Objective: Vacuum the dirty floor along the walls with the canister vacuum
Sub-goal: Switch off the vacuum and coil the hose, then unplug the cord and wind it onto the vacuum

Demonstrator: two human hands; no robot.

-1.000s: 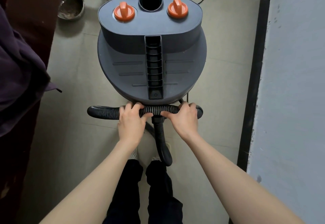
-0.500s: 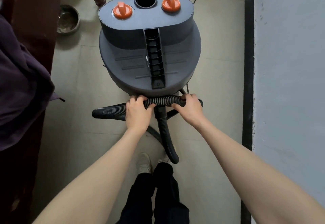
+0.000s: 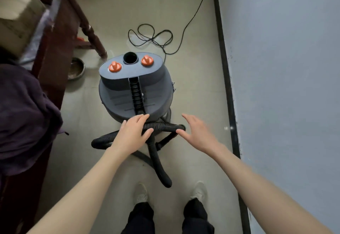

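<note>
Just on the near side of the canister vacuum (image 3: pixel 135 88), the ribbed hose (image 3: pixel 161 126) runs left-to-right, left hand (image 3: pixel 132 134) resting loosely over it, right hand (image 3: pixel 197 132) spread open just past its right end.

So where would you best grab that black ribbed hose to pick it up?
Probably the stretch of black ribbed hose lying crosswise against the near side of the grey vacuum canister. It runs level and is bare between the left hand and the open right hand, so close around it from above.
</note>
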